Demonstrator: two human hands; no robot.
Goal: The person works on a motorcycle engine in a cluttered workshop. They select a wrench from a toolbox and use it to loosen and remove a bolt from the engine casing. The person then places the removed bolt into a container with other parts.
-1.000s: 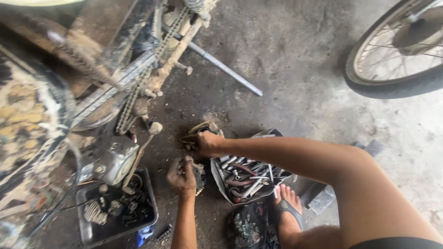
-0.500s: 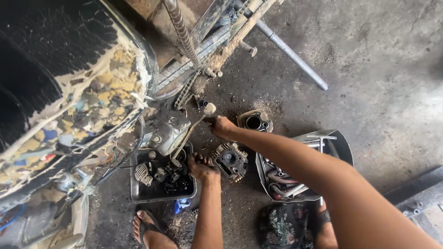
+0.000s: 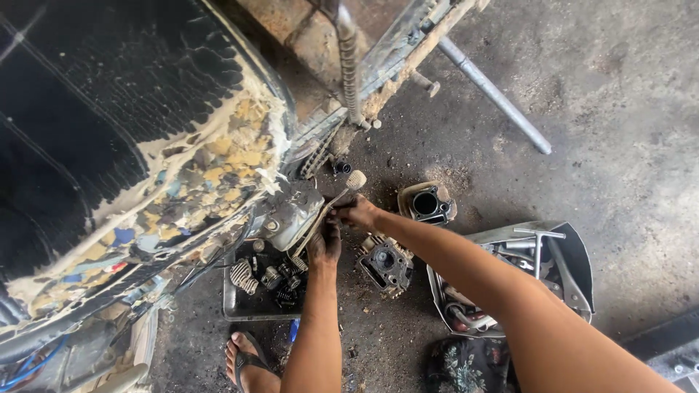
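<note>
Under the motorcycle's torn seat (image 3: pixel 138 138), your two hands meet at the engine case (image 3: pixel 291 215).

- Right hand (image 3: pixel 358 212): grip clenched on the kick-start lever (image 3: pixel 331 204), just below its pale rubber tip.
- Left hand (image 3: pixel 325 244): pressed against the lever's lower end beside the case; I cannot tell whether its grip is closed on anything.
- Just right of the left grip: a finned cylinder head (image 3: pixel 386 263) on the floor. Beyond your right grip: a cylinder block (image 3: pixel 427 204), bore up.
- Below the left grip: a dark tray (image 3: pixel 240 309) of small greasy parts.

Risks, as judged:
- Both hands look oily; a slip off the lever could throw your knuckles into the case or the chain (image 3: pixel 314 161) just above.
- Your sandalled foot (image 3: pixel 247 360) sits right beside the tray; a dropped part or a shifting bike would land on bare toes.
- Grit could fall into the open bore.

Surface and room: rough, stained concrete floor (image 3: pixel 619 124), dusty and oil-marked. A metal basin (image 3: pixel 575 251) of wrenches sits to the right of your forearm. A grey pipe (image 3: pixel 495 98) lies well beyond both grips.
</note>
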